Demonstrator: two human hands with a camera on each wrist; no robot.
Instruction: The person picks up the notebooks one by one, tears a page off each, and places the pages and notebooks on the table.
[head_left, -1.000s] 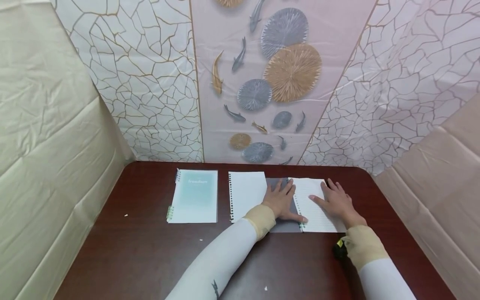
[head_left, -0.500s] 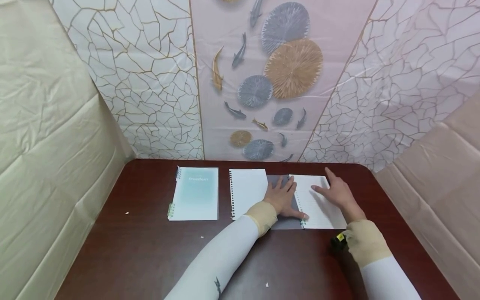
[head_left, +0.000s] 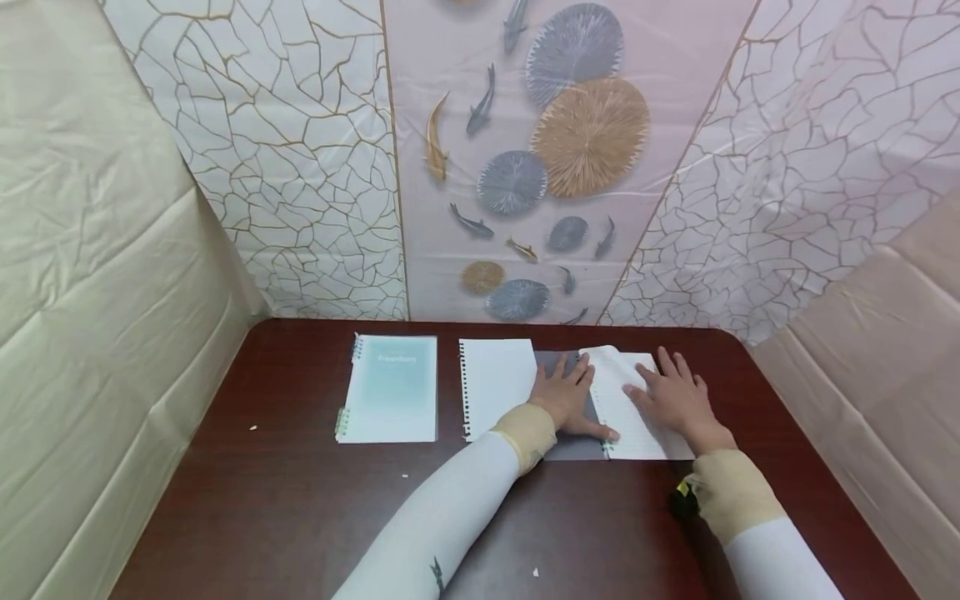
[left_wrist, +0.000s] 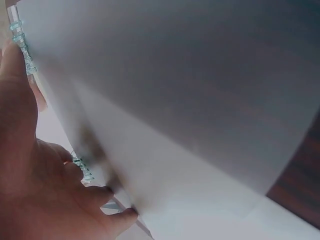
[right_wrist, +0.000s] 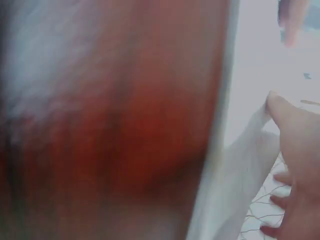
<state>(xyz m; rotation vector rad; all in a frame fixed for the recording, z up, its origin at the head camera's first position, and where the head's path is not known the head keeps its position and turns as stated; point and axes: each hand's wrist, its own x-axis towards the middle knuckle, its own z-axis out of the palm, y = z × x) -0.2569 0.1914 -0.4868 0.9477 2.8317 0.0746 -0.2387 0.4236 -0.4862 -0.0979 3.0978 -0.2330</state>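
An open ring-bound notebook (head_left: 626, 433) with a grey cover (head_left: 573, 450) lies at the right of the table. My left hand (head_left: 558, 398) is spread over the grey cover, its thumb reaching the green rings near the lower spine. In the left wrist view, the left fingers (left_wrist: 122, 218) lie along the ringed edge. My right hand (head_left: 678, 406) rests with parted fingers on the right side of the lined page (head_left: 611, 387), whose top edge bulges upward. The right wrist view shows the thumb (right_wrist: 280, 107) at a bent sheet (right_wrist: 245, 160).
Left of the notebook lies a loose stack of white hole-punched paper (head_left: 495, 383). Farther left is a blue-white notebook (head_left: 397, 387) marked "freedom". Small paper scraps (head_left: 536, 572) dot the brown table (head_left: 300, 517). A patterned curtain (head_left: 517, 167) stands behind.
My right hand rose slightly off the page half a second ago and is now back down on it. The page's top edge has buckled upward. The left hand stays put.
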